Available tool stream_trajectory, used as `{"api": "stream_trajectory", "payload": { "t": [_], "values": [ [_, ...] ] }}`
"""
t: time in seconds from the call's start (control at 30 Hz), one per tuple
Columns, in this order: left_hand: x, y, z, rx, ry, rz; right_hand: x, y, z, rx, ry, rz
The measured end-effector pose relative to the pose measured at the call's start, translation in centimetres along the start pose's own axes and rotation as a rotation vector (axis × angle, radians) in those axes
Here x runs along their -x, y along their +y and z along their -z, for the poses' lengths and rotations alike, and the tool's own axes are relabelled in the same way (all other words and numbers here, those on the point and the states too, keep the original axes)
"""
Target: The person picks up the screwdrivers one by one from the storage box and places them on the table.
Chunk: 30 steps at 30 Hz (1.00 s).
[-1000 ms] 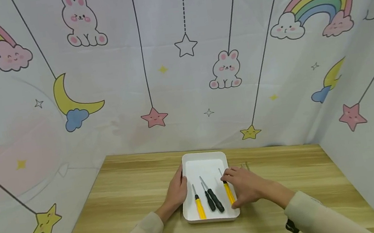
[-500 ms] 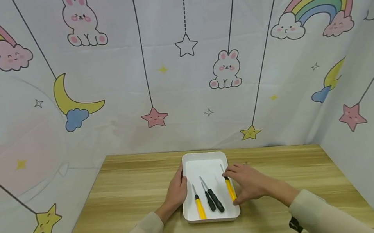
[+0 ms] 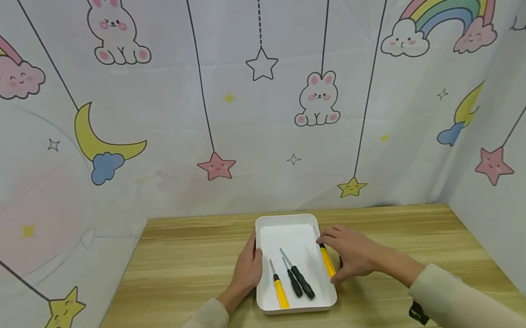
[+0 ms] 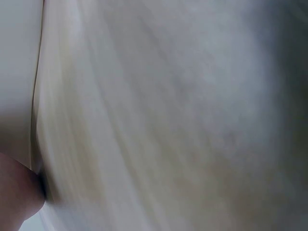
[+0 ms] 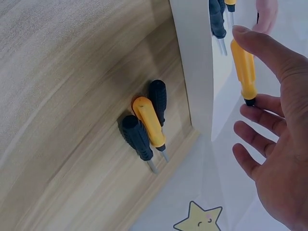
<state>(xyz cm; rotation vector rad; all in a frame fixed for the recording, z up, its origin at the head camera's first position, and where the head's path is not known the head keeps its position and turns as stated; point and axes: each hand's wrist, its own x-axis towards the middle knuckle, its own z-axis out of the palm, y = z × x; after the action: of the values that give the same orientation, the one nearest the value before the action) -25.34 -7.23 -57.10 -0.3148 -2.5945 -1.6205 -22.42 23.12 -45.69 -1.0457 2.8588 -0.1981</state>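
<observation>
My left hand (image 3: 248, 267) grips the left side of a white tray (image 3: 285, 230), thumb at the rim. In the left wrist view only part of the hand (image 4: 17, 197) shows beside the tray wall (image 4: 17, 82). Between thumb and fingertips, my right hand (image 3: 354, 251) pinches a yellow-handled screwdriver (image 3: 328, 262) along the tray's right wall; the right wrist view shows its yellow handle (image 5: 244, 72) too. Left in the tray lies another yellow-handled screwdriver (image 3: 281, 293). Two black-handled screwdrivers (image 3: 302, 280) lie side by side in the tray's middle.
On the wooden table (image 3: 183, 274), right of the tray, the right wrist view shows a yellow screwdriver (image 5: 150, 121) between two black ones (image 5: 137, 137). My right hand mostly hides them from the head view. A patterned cloth (image 3: 162, 116) hangs behind the table.
My right hand has shifted right and slightly away with the pinched yellow screwdriver, from inside the tray to its right rim. My left hand stays at the tray.
</observation>
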Motion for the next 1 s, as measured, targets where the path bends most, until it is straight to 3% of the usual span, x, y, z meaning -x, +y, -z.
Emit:
{"api": "stream_trajectory", "payload": {
  "t": [0.47, 1.0],
  "values": [
    [0.0, -0.1, -0.1, -0.008, 0.001, -0.013, 0.2, 1.0, 0.5, -0.028, -0.032, -0.077],
    [0.0, -0.1, -0.1, -0.001, 0.011, -0.019, 0.9, 2.0, 0.8, -0.037, 0.004, -0.086]
  ]
}}
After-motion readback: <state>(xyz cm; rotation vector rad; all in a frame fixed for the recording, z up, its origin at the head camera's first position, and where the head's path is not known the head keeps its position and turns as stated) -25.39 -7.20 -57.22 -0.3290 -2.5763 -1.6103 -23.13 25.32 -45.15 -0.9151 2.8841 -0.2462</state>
